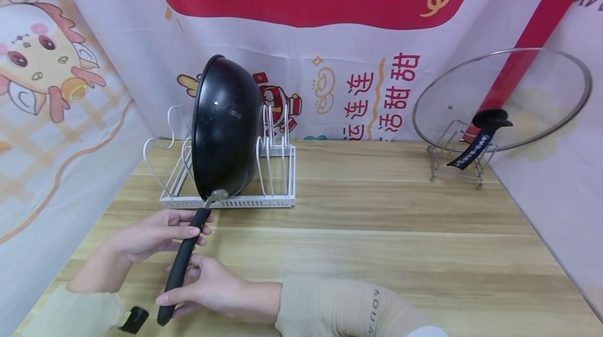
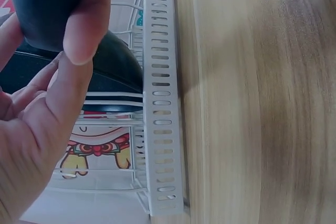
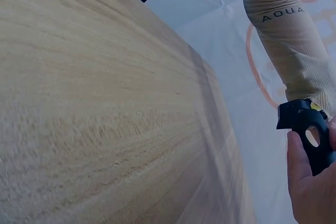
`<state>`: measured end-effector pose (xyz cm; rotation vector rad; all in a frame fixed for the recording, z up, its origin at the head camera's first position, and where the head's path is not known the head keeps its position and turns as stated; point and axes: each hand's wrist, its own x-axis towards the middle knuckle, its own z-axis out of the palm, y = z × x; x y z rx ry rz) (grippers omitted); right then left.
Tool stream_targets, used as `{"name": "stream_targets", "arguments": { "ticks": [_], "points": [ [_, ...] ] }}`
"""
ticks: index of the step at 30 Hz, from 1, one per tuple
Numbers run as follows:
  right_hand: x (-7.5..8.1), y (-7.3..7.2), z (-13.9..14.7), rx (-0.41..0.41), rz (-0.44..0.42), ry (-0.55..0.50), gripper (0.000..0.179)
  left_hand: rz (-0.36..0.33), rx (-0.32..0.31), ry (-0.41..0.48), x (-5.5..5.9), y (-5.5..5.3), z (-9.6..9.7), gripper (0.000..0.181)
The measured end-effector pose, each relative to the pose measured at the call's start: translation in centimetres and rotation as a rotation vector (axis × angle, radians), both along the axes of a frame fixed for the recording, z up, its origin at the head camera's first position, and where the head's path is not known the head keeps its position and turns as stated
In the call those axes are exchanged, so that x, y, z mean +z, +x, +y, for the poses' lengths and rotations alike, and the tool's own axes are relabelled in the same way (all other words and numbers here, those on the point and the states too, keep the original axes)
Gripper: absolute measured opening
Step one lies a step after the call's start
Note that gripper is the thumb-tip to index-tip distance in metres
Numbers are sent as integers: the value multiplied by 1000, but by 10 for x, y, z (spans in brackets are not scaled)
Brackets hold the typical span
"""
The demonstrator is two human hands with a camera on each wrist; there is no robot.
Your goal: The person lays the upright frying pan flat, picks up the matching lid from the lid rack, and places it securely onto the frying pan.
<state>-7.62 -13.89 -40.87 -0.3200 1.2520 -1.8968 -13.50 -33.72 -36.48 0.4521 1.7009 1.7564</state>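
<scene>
A black wok stands on its side in a white wire rack, its open face turned left. Its long black handle slopes toward me. With thumb and fingers, my left hand holds the handle close to the metal joint. Lower down, my right hand grips the handle near its end. In the right wrist view, the handle's tip with its hanging hole shows between the fingers of that hand. The left wrist view shows the wok's dark side between the rack's wires.
A glass lid with a black knob and strap leans in a small metal stand at the back right. The wooden table meets printed cloth walls at the back and both sides. Black bands sit at my left wrist.
</scene>
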Motion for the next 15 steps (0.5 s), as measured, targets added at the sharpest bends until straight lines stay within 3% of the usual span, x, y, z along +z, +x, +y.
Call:
{"name": "stream_targets", "arguments": {
  "ticks": [15],
  "points": [
    [-2,-3,-1,18,32,-15,36,51,-27,-35,4,0,1,35]
  ]
}}
